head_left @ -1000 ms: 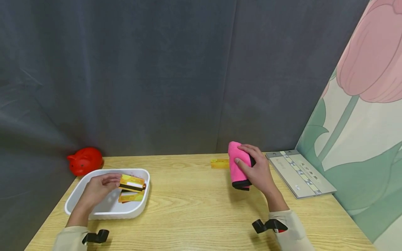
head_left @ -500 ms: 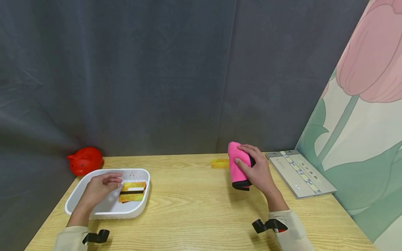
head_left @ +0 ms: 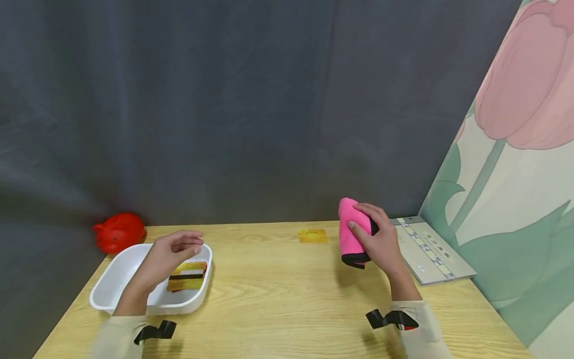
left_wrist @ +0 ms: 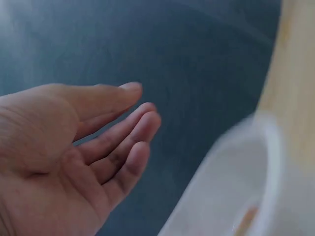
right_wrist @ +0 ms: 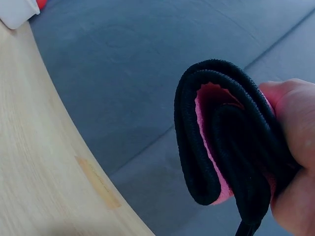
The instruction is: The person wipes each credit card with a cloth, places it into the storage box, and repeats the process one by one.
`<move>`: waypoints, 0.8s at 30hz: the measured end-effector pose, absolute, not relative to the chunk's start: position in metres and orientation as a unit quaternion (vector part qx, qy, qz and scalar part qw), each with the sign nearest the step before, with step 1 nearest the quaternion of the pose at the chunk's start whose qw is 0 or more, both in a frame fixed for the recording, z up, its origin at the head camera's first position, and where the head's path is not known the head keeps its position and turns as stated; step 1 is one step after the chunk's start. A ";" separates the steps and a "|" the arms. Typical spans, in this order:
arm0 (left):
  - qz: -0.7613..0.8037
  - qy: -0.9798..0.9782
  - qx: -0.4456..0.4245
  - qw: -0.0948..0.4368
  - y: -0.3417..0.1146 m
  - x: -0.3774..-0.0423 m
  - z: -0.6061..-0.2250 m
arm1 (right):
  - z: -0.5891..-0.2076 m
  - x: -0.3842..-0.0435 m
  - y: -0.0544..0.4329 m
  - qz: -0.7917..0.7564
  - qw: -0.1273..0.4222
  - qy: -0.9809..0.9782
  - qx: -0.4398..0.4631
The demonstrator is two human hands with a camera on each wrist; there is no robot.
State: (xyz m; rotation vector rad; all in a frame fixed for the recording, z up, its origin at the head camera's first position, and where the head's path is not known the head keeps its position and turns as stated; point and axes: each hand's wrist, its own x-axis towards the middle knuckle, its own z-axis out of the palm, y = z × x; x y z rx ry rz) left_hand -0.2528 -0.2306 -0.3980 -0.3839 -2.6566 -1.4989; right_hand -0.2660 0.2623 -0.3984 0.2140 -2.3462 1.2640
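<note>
My left hand [head_left: 168, 259] hovers over the white plastic tub [head_left: 100, 294], its fingers relaxed and holding nothing. Yellow cards [head_left: 186, 282] with a black stripe lie stacked inside the tub, partly behind that hand. In the left wrist view, the empty left hand [left_wrist: 93, 147] shows its palm beside the blurred tub rim [left_wrist: 273, 162]. My right hand [head_left: 381, 239] grips a folded pink cloth [head_left: 352, 227] with black edging, raised above the table. Its rolled black end [right_wrist: 231, 142] faces the right wrist camera. A single yellow card [head_left: 313, 236] lies flat near the table's back edge.
A red piggy bank [head_left: 118, 233] stands behind the tub at the back left. At the right lies a flat grey calendar-like booklet [head_left: 437, 252]. A dark curtain [head_left: 251, 124] hangs behind the wooden table [head_left: 269, 299], and a tulip-patterned panel [head_left: 506, 209] borders the right side.
The yellow card from my left hand has dropped onto the stack in the tub. That hand has risen rightward. The right hand and cloth have shifted slightly right, uncovering the lone card.
</note>
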 end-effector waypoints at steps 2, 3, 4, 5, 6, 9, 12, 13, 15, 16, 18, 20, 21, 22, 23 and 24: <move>-0.500 -0.853 -0.152 0.014 -0.213 -0.260 -0.395 | -0.398 -0.265 0.266 0.463 0.235 -0.851 0.074; -0.503 -0.848 -0.165 0.007 -0.204 -0.263 -0.394 | -0.398 -0.265 0.268 0.464 0.237 -0.850 0.073; -0.504 -0.847 -0.172 -0.002 -0.195 -0.267 -0.393 | -0.398 -0.265 0.269 0.466 0.239 -0.849 0.072; -0.501 -0.847 -0.176 -0.011 -0.186 -0.269 -0.393 | -0.398 -0.265 0.270 0.468 0.241 -0.847 0.072; -0.498 -0.848 -0.181 -0.019 -0.176 -0.272 -0.392 | -0.397 -0.265 0.271 0.469 0.244 -0.846 0.070; -0.494 -0.844 -0.202 -0.049 -0.147 -0.280 -0.390 | -0.396 -0.266 0.275 0.474 0.252 -0.842 0.062; -0.507 -0.830 -0.216 -0.090 -0.118 -0.291 -0.391 | -0.395 -0.265 0.278 0.480 0.257 -0.837 0.055; -0.515 -0.823 -0.216 -0.102 -0.109 -0.295 -0.393 | -0.395 -0.265 0.278 0.482 0.257 -0.836 0.054; -0.527 -0.813 -0.214 -0.122 -0.093 -0.305 -0.400 | -0.394 -0.264 0.279 0.486 0.257 -0.834 0.054; -0.533 -0.809 -0.212 -0.128 -0.085 -0.310 -0.405 | -0.394 -0.265 0.279 0.486 0.257 -0.833 0.055; -0.538 -0.805 -0.208 -0.137 -0.071 -0.319 -0.417 | -0.394 -0.265 0.280 0.488 0.258 -0.832 0.056; -0.543 -0.802 -0.203 -0.147 -0.059 -0.328 -0.431 | -0.395 -0.265 0.280 0.488 0.260 -0.831 0.056; -0.547 -0.800 -0.197 -0.149 -0.053 -0.332 -0.438 | -0.395 -0.265 0.280 0.488 0.261 -0.831 0.056; -0.552 -0.798 -0.191 -0.149 -0.048 -0.336 -0.445 | -0.395 -0.265 0.281 0.488 0.261 -0.831 0.055; -0.557 -0.796 -0.182 -0.149 -0.043 -0.339 -0.451 | -0.396 -0.265 0.281 0.488 0.260 -0.832 0.054; -0.565 -0.793 -0.170 -0.150 -0.038 -0.343 -0.457 | -0.397 -0.265 0.281 0.487 0.258 -0.832 0.054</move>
